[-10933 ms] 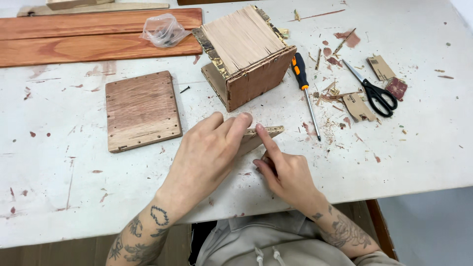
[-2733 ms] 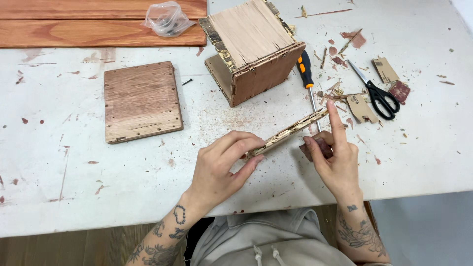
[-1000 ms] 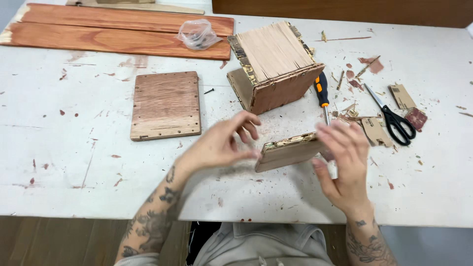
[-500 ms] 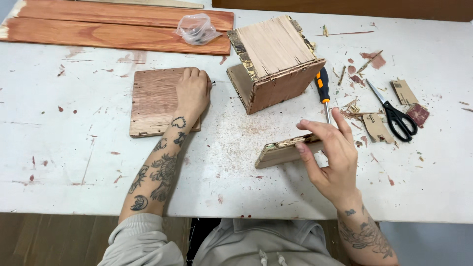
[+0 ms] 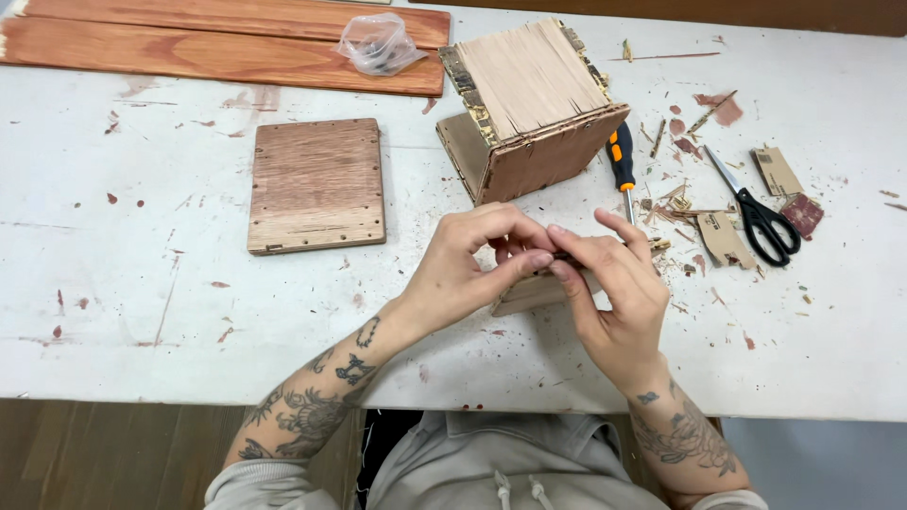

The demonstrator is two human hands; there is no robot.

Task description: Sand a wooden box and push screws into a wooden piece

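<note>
both hands meet over a small wooden panel point(image 5: 529, 291) at the middle of the white worktable point(image 5: 142, 283), near its front edge. the left hand point(image 5: 468, 264) curls over the panel's upper edge from nine o'clock, thumb and fingertips pinching it; the right hand point(image 5: 614, 293) closes on the same edge from three o'clock, its fingers touching the left's. the panel stands tilted, its lower edge showing under the hands; how it rests on the table is hidden.

at twelve o'clock from the hands sits an open wooden box point(image 5: 534, 109), tipped on one side, its top face made of pale thin sticks. at ten o'clock lies a flat square wooden board point(image 5: 316, 184). at one o'clock an orange-and-black screwdriver point(image 5: 622, 165) lies just beside the box. at two o'clock black scissors point(image 5: 761, 212) lie among wood chips and cardboard scraps point(image 5: 723, 236). at eleven o'clock, along the far edge, lie long reddish planks point(image 5: 217, 47) with a crumpled clear plastic bag point(image 5: 378, 42) on them.
</note>
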